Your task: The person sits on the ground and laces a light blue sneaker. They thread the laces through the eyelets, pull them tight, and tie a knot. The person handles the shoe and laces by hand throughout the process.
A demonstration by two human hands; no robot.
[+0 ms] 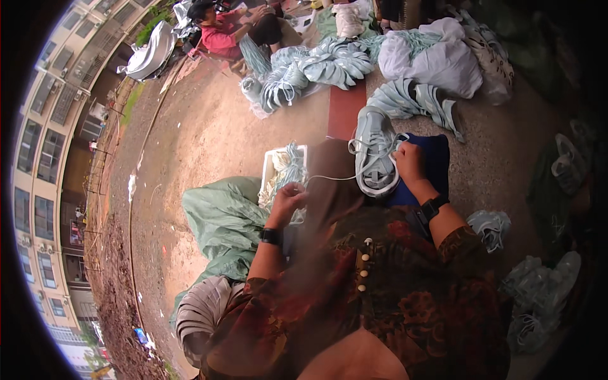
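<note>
Head view: a pale blue-grey sneaker [375, 154] is steadied on the lap over a blue cloth [437, 161], gripped at its side by the right hand [410, 161]. A white lace [329, 178] is pinched in the left hand [288, 197] and pulled taut. Probably best kept tight and level so the eyelets get threaded evenly.

Outdoor dirt yard [209, 126] (apartment block [44, 158], seemingly daylit).

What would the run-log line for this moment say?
left hand: pulling white lace taut | right hand: on pale blue shoe | shoe on blue cloth
</note>
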